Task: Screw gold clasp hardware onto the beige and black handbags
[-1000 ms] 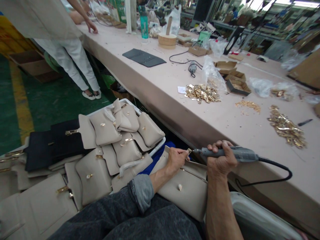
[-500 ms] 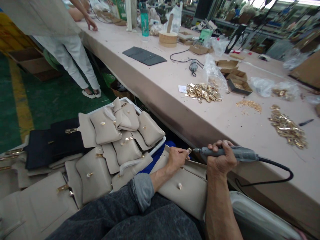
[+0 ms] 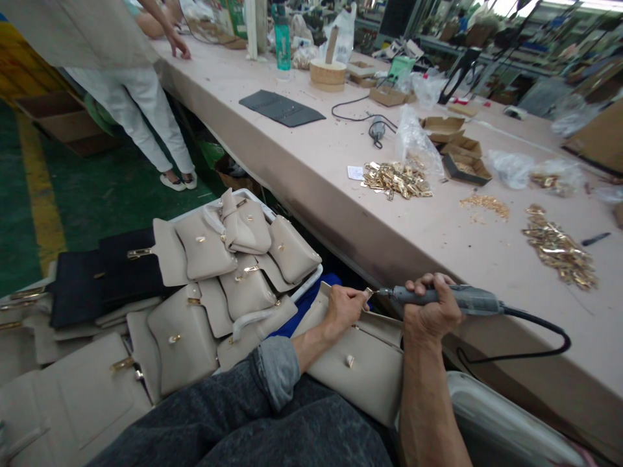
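Note:
A beige handbag (image 3: pixel 370 376) lies across my lap, just below the table's front edge. My left hand (image 3: pixel 344 308) is closed in a pinch on a small gold fitting at the bag's upper edge. My right hand (image 3: pixel 432 312) is wrapped round a grey corded rotary tool (image 3: pixel 460 299). The tool lies level and its tip touches the fitting held by my left fingers. Its black cable (image 3: pixel 535 337) loops off to the right.
A white bin (image 3: pixel 311 279) to my left holds several beige bags (image 3: pixel 233 259) and black ones (image 3: pixel 97 275). On the long pink table (image 3: pixel 311 162) lie heaps of gold hardware (image 3: pixel 396 180), small boxes, plastic bags and a dark mat (image 3: pixel 282 108). Another person (image 3: pixel 131 97) stands at the far left.

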{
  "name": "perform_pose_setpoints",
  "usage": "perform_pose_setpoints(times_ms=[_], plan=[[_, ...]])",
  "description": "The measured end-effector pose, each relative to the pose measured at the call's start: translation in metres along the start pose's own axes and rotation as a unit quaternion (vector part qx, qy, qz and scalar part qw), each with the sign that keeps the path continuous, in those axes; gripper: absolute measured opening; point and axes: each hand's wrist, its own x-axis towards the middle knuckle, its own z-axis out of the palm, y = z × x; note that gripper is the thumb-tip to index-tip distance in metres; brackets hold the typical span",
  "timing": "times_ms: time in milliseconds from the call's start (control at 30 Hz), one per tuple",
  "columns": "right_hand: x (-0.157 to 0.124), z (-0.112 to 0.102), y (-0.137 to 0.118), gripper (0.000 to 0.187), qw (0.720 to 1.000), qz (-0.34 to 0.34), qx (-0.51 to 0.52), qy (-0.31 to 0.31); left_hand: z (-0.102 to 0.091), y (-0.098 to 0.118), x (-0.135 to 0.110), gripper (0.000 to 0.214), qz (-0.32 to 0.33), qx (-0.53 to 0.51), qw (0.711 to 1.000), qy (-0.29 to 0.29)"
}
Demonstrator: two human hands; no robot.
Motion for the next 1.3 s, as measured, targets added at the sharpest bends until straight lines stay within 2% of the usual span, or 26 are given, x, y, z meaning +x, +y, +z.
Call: perform_pose_setpoints(times_ms=[467,633,700,833,933,1133,1300], plan=[[-0.012,0.015,0.001,0.019,0.998,-0.056,-0.043,-0.003,0.0,0.008,-0.011,0.034,0.074,0.023,0.997,0.006],[-0.014,0.019,0.0,0.015,0.995,-0.087,-0.05,-0.008,0.002,0.009,-0.016,0.016,0.115,0.054,0.992,0.023],[-0.016,0.022,-0.002,0.016,0.994,-0.095,-0.057,-0.005,0.004,0.008,-0.018,0.017,0.128,0.075,0.988,0.032],[-0.02,0.028,-0.006,0.018,0.994,-0.083,-0.067,-0.009,0.008,0.004,-0.021,0.03,0.186,0.136,0.971,0.058],[-0.024,0.033,-0.008,0.018,0.993,-0.089,-0.081,-0.017,0.011,0.001,-0.021,0.025,0.225,0.188,0.953,0.081],[-0.031,0.04,-0.012,0.016,0.989,-0.109,-0.092,-0.031,0.015,-0.006,-0.02,0.021,0.259,0.269,0.924,0.084],[-0.031,0.04,-0.008,0.016,0.986,-0.122,-0.104,-0.035,0.019,-0.014,-0.015,0.018,0.262,0.289,0.918,0.072]])
